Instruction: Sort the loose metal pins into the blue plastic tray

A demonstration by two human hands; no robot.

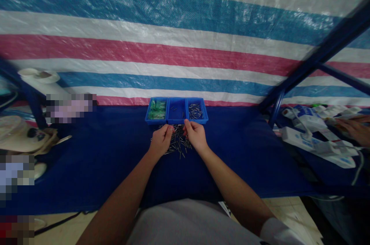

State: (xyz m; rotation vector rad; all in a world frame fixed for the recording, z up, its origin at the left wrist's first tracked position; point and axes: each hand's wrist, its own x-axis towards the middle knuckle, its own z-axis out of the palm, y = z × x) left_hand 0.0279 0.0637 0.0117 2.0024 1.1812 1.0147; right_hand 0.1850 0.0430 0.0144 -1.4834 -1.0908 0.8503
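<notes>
Both my hands are over a loose pile of thin, dark metal pin-like pieces (179, 145) on the blue tabletop. On the pile's left side my left hand (161, 141) is closed, thumb against the fingers. Opposite it, my right hand (197, 135) is pinched, its fingertips close to the tray's front edge. Whatever either pinch holds is too small to make out. Just beyond the hands stands a blue tray (177, 121) with three compartments. Green plastic-looking pieces (157, 110) fill the left one, a few thin pieces lie in the middle one, and many metal pins (195, 111) in the right one.
A blue table (115, 152) spreads around the tray, with a striped plastic sheet (173, 56) behind it. At right are a blue metal frame (277, 108), a white power strip (318, 146) with cables and another person's hand (354, 127). A white roll (43, 81) and a bag are left.
</notes>
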